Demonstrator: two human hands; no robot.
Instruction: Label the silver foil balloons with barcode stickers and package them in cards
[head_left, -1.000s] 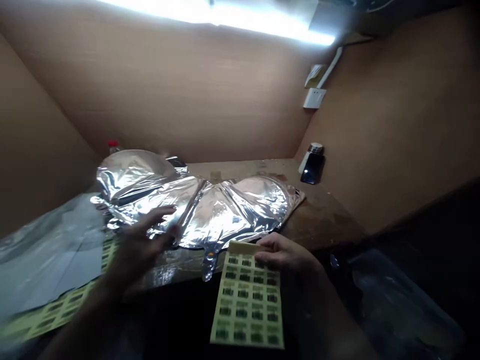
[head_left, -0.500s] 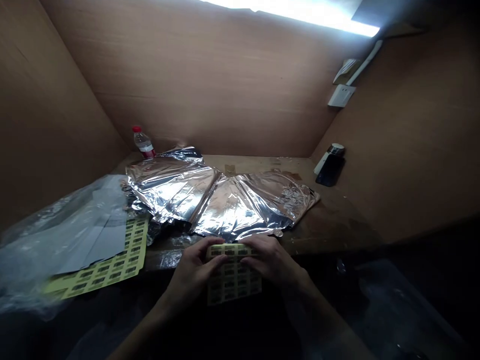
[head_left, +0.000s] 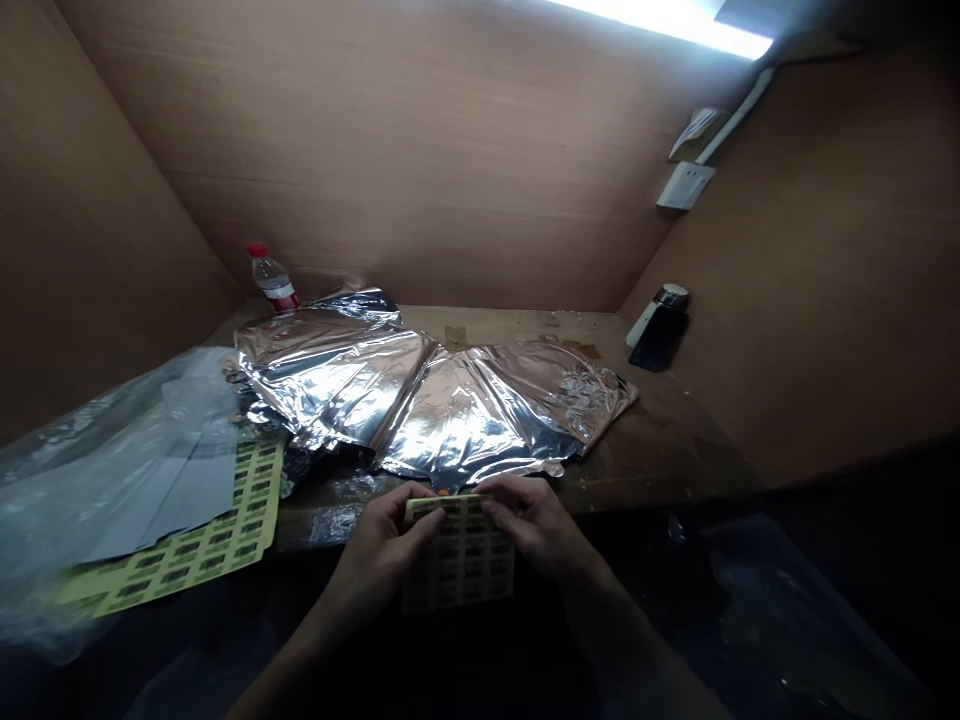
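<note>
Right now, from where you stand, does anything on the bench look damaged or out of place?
Yes. The silver foil sheet looks odd: it is deeply creased, with a crumpled patch at its right end. The yellow barcode label sheet at left also lies askew, partly under the clear plastic bag.

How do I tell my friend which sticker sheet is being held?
Find the big silver foil on the wooden table. At its front edge, the left hand and right hand hold a yellow sticker sheet. The other sheet lies left, untouched.

Bright strip light [head_left: 664, 18] overhead, glare on crumpled foil [head_left: 457, 425], dim foreground, bowed wide-angle edges
</note>
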